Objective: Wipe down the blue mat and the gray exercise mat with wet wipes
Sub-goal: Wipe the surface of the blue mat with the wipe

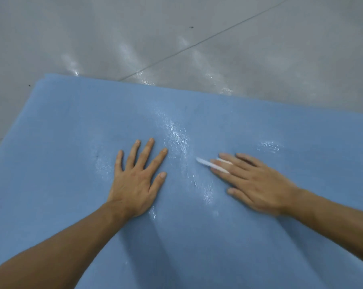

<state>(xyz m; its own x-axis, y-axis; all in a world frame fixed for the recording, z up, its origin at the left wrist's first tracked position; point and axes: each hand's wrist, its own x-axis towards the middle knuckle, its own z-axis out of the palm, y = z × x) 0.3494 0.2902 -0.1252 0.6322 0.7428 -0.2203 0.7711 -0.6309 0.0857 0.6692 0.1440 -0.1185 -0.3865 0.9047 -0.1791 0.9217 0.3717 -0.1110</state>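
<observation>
The blue mat [72, 142] lies flat on the floor [176, 38]. Its far edge slants from the far-left corner towards the right, and its right and near sides run out of view, so I cannot tell its long axis. My left grip [134, 180] rests open on the mat, palm down with fingers spread. My right grip [257, 184], blurred, lies flat with straight fingers pressing a folded wet wipe [203, 162], whose narrow white end points far-left. Wet streaks [176, 134] shine between them. Bare mat stretches all around, up to the far edge.
</observation>
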